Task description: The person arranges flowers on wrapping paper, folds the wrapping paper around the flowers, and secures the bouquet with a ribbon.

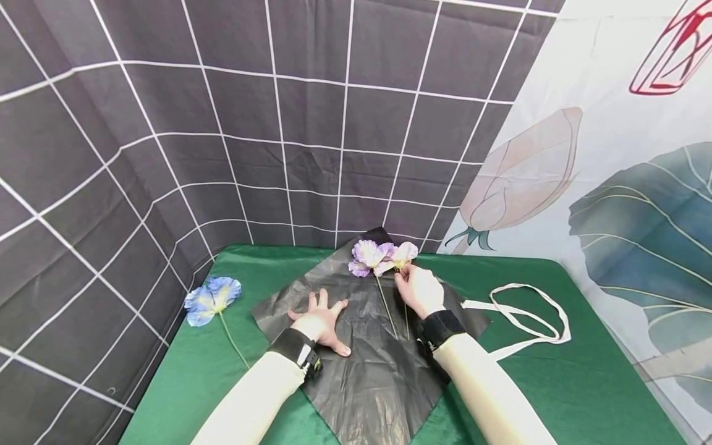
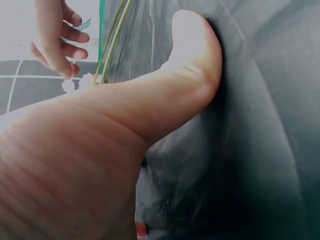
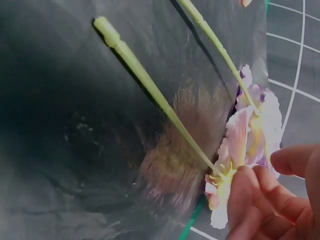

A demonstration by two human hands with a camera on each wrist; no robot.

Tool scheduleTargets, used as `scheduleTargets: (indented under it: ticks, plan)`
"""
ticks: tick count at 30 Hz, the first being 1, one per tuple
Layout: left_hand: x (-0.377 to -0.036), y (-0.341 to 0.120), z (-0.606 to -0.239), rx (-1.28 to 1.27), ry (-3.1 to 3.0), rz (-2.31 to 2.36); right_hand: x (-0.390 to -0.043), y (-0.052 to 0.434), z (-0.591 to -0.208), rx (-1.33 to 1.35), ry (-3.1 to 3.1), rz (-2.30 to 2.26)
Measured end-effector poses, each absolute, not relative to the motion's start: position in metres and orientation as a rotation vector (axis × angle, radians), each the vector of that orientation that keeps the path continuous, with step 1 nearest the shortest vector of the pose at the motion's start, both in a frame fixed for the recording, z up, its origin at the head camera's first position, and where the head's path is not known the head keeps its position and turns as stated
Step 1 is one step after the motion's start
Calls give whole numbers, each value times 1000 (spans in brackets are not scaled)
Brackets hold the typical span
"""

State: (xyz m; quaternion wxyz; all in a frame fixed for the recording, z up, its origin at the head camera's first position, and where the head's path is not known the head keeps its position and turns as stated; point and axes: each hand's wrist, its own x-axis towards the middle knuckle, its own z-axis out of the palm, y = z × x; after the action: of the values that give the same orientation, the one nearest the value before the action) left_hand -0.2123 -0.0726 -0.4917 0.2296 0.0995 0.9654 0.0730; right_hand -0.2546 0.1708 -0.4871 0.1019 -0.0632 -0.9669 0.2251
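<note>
Head view: your left hand (image 1: 321, 321) is spread flat on the black sheet (image 1: 367, 377) at frame center, and your right hand (image 1: 418, 288) pinches the pink flower (image 1: 402, 254) by its head, next to the purple flower (image 1: 366, 254) on the sheet's upper corner.

Left hand (image 1: 321, 319) lies flat, palm down, fingers spread; right hand (image 1: 418, 289) is extended forward with fingertips (image 3: 245, 192) curled in a pinch.

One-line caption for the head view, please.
Left hand presses flat on black wrapping sheet while right hand pinches a pink flower beside a purple one.
</note>
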Motion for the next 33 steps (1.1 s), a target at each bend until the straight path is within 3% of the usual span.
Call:
scheduleTargets:
  ticks: [11, 19, 26, 33]
  plan:
    - [-211, -73, -493, 284, 2655, 221, -238, 203, -477, -194, -3071, 613]
    - [-212, -73, -491, 291, 2654, 235, -213, 225, -458, 202, -3418, 605]
    - [-210, -74, -487, 288, 2644, 238, -199, 232, -471, 364, -3478, 684]
    - [-212, -73, -488, 289, 2629, 229, -195, 218, -487, 302, -3365, 556]
